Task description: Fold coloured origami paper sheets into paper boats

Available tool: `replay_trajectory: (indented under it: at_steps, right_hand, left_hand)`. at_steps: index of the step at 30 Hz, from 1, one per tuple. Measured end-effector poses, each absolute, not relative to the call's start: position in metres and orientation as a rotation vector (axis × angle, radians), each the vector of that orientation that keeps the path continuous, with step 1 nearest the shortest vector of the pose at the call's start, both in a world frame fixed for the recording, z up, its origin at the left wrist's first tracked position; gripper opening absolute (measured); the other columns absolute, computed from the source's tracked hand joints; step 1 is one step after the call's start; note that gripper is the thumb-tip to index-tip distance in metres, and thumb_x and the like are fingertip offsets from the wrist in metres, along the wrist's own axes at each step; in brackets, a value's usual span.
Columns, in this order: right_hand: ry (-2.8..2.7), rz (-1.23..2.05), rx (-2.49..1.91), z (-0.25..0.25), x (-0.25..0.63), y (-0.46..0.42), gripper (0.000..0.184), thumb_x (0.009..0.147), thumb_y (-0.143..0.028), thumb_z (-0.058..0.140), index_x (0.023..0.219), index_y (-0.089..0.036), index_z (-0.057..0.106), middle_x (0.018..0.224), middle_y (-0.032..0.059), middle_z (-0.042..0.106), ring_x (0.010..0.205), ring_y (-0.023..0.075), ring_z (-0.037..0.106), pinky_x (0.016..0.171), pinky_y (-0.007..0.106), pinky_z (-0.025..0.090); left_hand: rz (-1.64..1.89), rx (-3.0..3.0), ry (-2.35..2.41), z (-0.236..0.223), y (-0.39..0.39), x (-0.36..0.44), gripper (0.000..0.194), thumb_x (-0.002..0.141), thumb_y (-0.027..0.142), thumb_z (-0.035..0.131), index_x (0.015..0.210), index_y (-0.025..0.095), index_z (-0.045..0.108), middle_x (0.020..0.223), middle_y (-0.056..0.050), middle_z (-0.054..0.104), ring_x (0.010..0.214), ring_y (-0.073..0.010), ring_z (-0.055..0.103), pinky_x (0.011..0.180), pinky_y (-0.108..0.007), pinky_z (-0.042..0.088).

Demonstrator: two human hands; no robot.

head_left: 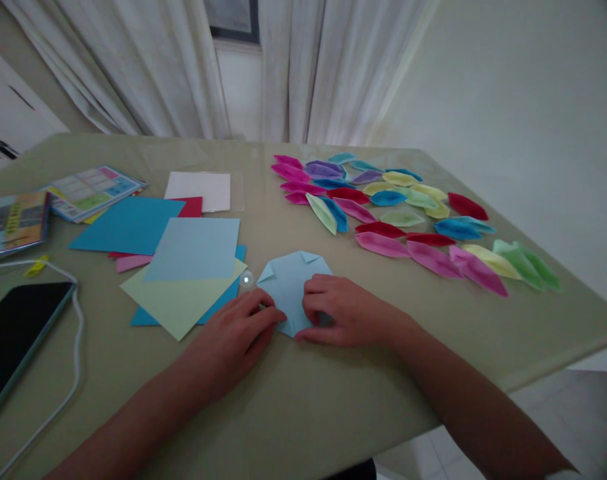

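Observation:
A light blue sheet of origami paper (289, 291) lies on the table between my hands, with its far corners folded inward. My left hand (248, 323) is closed at the paper's near left edge, thumb and fingers pinching it. On the right side, my right hand (346, 310) presses on the sheet with curled fingers, its thumb at the near corner. The folds beneath my fingers are hidden. Just left of the sheet sits a small clear round object (246, 280), close to my left hand.
Loose coloured sheets (193, 250) are stacked at the left, beside booklets (96, 190), a phone (21, 333) and a white cable (77, 333). Several folded paper pieces (383, 243) in many colours spread over the right back. The table's edge (548, 373) runs along the right.

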State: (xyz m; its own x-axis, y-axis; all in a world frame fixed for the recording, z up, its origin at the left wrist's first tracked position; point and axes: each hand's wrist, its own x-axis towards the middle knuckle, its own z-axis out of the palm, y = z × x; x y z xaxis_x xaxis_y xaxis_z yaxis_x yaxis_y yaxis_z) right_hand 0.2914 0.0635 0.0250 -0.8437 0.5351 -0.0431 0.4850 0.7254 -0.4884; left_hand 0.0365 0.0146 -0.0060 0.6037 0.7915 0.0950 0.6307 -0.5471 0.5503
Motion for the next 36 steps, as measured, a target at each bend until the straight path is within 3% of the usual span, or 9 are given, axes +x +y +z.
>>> replay_trajectory:
  at_steps: [8, 13, 20, 25, 29, 31, 33, 36]
  right_hand:
    - [-2.891, 0.684, -0.903, 0.024, 0.284, 0.057, 0.029, 0.099, -0.042, 0.071, 0.083, -0.018, 0.065, 0.089, 0.0023, 0.064, 0.085, 0.0194, 0.058, 0.079, 0.033, 0.037]
    - [-2.881, 0.698, -0.899, 0.023, 0.285, 0.058, 0.028, 0.098, -0.040, 0.073, 0.083, -0.018, 0.064, 0.087, 0.0013, 0.063, 0.084, 0.0187, 0.057, 0.077, 0.033, 0.035]
    - [-2.872, 0.699, -0.886, 0.022, 0.285, 0.058, 0.028, 0.099, -0.040, 0.072, 0.082, -0.018, 0.064, 0.087, 0.0015, 0.063, 0.084, 0.0189, 0.057, 0.077, 0.033, 0.035]
    - [-2.871, 0.707, -0.899, 0.023, 0.285, 0.058, 0.027, 0.098, -0.040, 0.072, 0.083, -0.019, 0.064, 0.088, 0.0020, 0.063, 0.084, 0.0193, 0.058, 0.076, 0.033, 0.036]
    - [-2.880, 0.706, -0.882, 0.023, 0.285, 0.059, 0.031, 0.095, -0.045, 0.076, 0.084, -0.019, 0.064, 0.090, 0.0029, 0.064, 0.086, 0.0205, 0.059, 0.078, 0.033, 0.037]
    - [-2.879, 0.693, -0.867, 0.021, 0.285, 0.059, 0.039, 0.089, -0.053, 0.081, 0.086, -0.019, 0.063, 0.091, 0.0033, 0.065, 0.085, 0.0212, 0.058, 0.079, 0.034, 0.037]
    - [-2.869, 0.671, -0.850, 0.019, 0.284, 0.059, 0.043, 0.087, -0.057, 0.082, 0.089, -0.019, 0.062, 0.092, 0.0034, 0.065, 0.084, 0.0209, 0.057, 0.080, 0.034, 0.038]
    - [-2.858, 0.625, -0.802, 0.017, 0.284, 0.058, 0.032, 0.092, -0.045, 0.078, 0.094, -0.019, 0.061, 0.093, 0.0035, 0.066, 0.085, 0.0204, 0.057, 0.081, 0.034, 0.038]
  left_hand:
    - [0.395, 2.671, 1.062, -0.008, 0.012, 0.032, 0.022, 0.105, 0.011, 0.050, 0.109, 0.021, 0.069, 0.104, -0.007, 0.072, 0.093, -0.0260, 0.068, 0.083, -0.040, 0.052]
    - [0.412, 2.689, 0.974, -0.014, 0.013, 0.030, 0.034, 0.103, 0.005, 0.048, 0.122, 0.025, 0.068, 0.118, -0.006, 0.070, 0.098, -0.0260, 0.068, 0.085, -0.041, 0.054]
    - [0.475, 2.670, 0.982, -0.017, 0.012, 0.032, 0.028, 0.104, 0.010, 0.051, 0.118, 0.023, 0.071, 0.114, -0.007, 0.071, 0.097, -0.0258, 0.069, 0.082, -0.041, 0.056]
    - [0.680, 2.644, 1.088, -0.015, 0.018, 0.028, 0.032, 0.103, 0.006, 0.045, 0.117, 0.020, 0.070, 0.119, -0.009, 0.072, 0.107, -0.0262, 0.067, 0.095, -0.043, 0.054]
    - [0.725, 2.564, 1.381, -0.019, 0.030, 0.017, 0.050, 0.098, 0.002, 0.042, 0.142, 0.019, 0.059, 0.145, -0.012, 0.065, 0.128, -0.0299, 0.061, 0.106, -0.049, 0.050]
    - [0.684, 2.560, 1.401, -0.023, 0.034, 0.013, 0.053, 0.099, 0.005, 0.044, 0.149, 0.019, 0.054, 0.149, -0.012, 0.064, 0.130, -0.0308, 0.061, 0.106, -0.050, 0.050]
    - [0.669, 2.560, 1.394, -0.025, 0.037, 0.011, 0.046, 0.102, 0.010, 0.045, 0.145, 0.019, 0.059, 0.144, -0.012, 0.068, 0.126, -0.0308, 0.064, 0.104, -0.050, 0.051]
    - [0.704, 2.562, 1.425, -0.025, 0.037, 0.012, 0.030, 0.106, 0.018, 0.049, 0.127, 0.019, 0.071, 0.132, -0.011, 0.075, 0.118, -0.0310, 0.068, 0.099, -0.049, 0.052]
